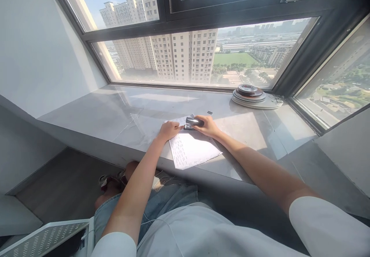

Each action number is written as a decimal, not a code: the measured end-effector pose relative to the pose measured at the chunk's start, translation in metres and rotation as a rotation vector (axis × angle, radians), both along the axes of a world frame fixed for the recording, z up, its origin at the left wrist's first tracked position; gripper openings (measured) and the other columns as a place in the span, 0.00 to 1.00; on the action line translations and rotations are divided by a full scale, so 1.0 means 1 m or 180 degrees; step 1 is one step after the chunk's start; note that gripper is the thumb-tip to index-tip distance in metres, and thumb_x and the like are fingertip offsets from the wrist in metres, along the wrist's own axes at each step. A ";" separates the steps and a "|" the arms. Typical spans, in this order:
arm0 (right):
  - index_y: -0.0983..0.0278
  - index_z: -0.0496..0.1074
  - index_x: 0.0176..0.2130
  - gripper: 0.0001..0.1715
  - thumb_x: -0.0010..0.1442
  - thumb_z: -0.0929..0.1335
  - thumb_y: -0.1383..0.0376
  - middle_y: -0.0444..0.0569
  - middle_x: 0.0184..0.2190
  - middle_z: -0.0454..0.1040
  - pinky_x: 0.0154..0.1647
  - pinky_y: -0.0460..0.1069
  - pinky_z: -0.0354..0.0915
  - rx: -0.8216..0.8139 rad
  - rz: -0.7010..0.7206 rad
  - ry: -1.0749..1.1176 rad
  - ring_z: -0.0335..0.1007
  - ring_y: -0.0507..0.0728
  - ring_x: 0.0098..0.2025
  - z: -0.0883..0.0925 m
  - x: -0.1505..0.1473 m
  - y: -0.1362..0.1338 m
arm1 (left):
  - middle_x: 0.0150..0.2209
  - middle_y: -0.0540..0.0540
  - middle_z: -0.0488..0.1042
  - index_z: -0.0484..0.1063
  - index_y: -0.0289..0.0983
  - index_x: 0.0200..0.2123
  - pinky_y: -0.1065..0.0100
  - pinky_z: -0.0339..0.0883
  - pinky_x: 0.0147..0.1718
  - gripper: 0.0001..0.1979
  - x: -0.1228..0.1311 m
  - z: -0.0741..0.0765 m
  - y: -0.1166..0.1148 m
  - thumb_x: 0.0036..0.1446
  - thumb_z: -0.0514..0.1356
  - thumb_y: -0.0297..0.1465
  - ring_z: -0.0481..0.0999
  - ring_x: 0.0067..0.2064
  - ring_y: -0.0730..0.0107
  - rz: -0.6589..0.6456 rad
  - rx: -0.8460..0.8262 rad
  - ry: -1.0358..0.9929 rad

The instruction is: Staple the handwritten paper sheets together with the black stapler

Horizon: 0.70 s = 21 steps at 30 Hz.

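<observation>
A black and silver stapler [194, 122] sits over the upper part of some white paper [196, 149] on the grey window sill. My right hand [206, 125] is wrapped round the stapler from the right. On the paper's left edge, near the stapler's front end, rests my left hand [170, 129], its fingers curled and pressed together at the sheet. Rows of short dark marks run along the paper's left side and lower edge. A small dark strip [209, 112], perhaps staples, lies just beyond my right hand.
Stacked plates [249, 95] stand at the back right of the sill [138, 110], by the dark window frame [202, 25]. A white perforated basket or chair part [54, 241] is at the lower left. The sill's front edge runs above my lap.
</observation>
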State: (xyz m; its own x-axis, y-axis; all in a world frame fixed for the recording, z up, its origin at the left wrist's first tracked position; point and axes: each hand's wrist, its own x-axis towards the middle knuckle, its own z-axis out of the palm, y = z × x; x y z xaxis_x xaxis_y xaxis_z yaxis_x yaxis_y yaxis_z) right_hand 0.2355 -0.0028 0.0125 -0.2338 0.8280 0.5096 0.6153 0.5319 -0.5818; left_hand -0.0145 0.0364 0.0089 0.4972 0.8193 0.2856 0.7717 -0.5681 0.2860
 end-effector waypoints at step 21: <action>0.57 0.70 0.45 0.15 0.56 0.68 0.60 0.49 0.37 0.79 0.40 0.53 0.61 -0.0133 -0.1348 -0.0611 0.72 0.62 0.38 0.008 0.050 0.004 | 0.20 0.51 0.62 0.59 0.40 0.21 0.66 0.54 0.30 0.17 -0.010 -0.003 -0.001 0.58 0.60 0.37 0.61 0.24 0.68 -0.0158 -0.0059 -0.0305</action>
